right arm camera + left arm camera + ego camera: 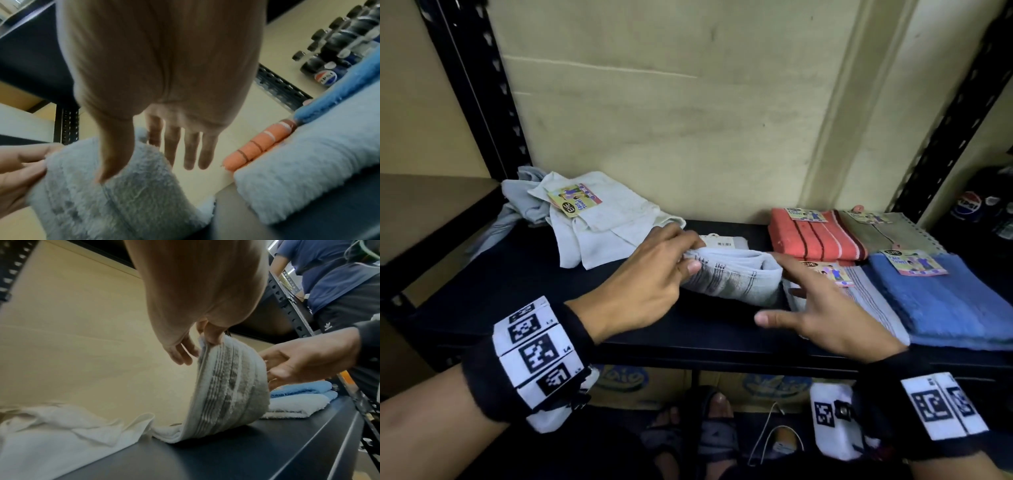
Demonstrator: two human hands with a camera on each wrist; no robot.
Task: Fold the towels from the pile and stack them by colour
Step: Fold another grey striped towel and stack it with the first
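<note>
A grey striped towel (736, 277) lies half folded on the black shelf (544, 294), its top layer arched up. My left hand (690, 255) pinches that towel's raised left edge between thumb and fingers, seen close in the left wrist view as left hand (205, 340) on towel (226, 386). My right hand (787, 291) hovers open with fingers spread just right of the fold, above a folded grey towel (866, 298). In the right wrist view its straight fingers (191, 151) hold nothing. The unfolded pile (599, 222) sits at the back left.
Folded towels lie at the right: orange striped (815, 236), olive (890, 229) and blue (948, 301). Black rack posts (479, 85) frame the shelf against a beige wall. Pepsi bottles (327, 76) stand on the neighbouring shelf. Cardboard boxes (626, 380) sit below.
</note>
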